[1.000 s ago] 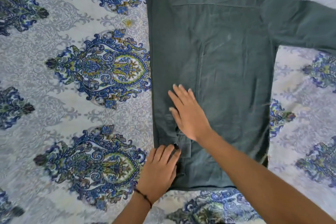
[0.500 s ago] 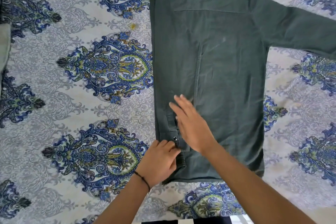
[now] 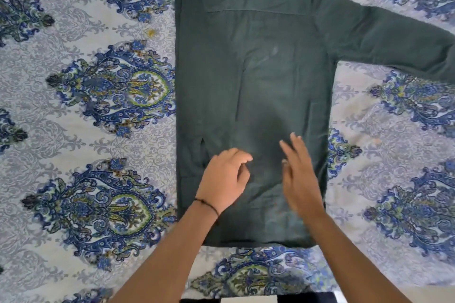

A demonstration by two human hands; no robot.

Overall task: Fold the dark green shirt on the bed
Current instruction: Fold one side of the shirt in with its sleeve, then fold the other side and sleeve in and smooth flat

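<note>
Hands over dark green shirt [image 3: 246, 69]: left hand [image 3: 224, 177] curled, right hand [image 3: 299, 179] seemingly straight-fingered.

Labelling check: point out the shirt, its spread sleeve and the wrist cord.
shirt [image 3: 253, 81], head view, middle of the body.
sleeve [image 3: 394, 43], head view, halfway along it.
wrist cord [image 3: 206, 205], head view, middle of the dark strand.

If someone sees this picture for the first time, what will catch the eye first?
The shirt lies flat in the middle of the blue-patterned bedsheet, with one sleeve stretched out to the right. The left hand and the right hand are over its lower part, gripping nothing.
</note>
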